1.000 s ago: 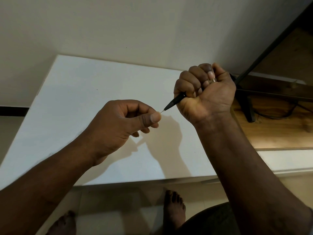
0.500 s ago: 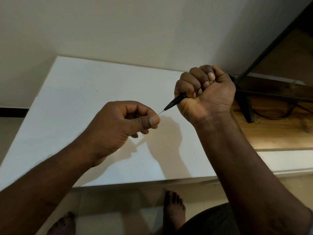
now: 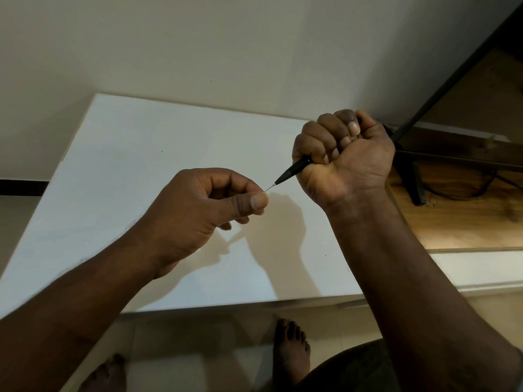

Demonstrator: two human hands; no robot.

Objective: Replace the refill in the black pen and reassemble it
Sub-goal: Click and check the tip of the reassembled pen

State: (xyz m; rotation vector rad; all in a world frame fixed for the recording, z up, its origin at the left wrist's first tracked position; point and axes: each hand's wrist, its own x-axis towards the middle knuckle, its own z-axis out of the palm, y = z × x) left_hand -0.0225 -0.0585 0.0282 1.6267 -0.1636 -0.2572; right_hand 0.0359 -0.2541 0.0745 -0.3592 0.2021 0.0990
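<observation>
1. Wall: plain, off-white, fills the upper part of the view behind the table.
2. White table: flat rectangular top, far edge against the wall. Shadows of both hands fall on it.
3. Wooden surface: brown, grain visible, just beside the table's right edge.
4. Floor: pale tiles below the table's near edge.
5. Black stand: dark legs resting on the wooden surface, with 1 long bar running diagonally up to the right.
6. Right hand: raised above the table's right side, palm toward the camera. All fingers are curled into a tight fist around the black pen, thumb at the far side.
7. Left hand: held over the middle of the table, lower than the right hand. Thumb pressed against the curled forefinger, pinching the end of the refill tip; the other fingers are folded loosely beneath.
8. Bare feet, 2: 1 near the table's front edge, 1 at lower left, both on the floor.
9. Cable: thin, dark, looped on the wooden surface by the stand.
10. Black pen: in the air between the hands. Only the tapered front end shows, pointing down-left out of the right fist; the rest is hidden.
11. Refill tip: fine, silvery, projecting from the pen's nose to the left thumb and forefinger.
</observation>
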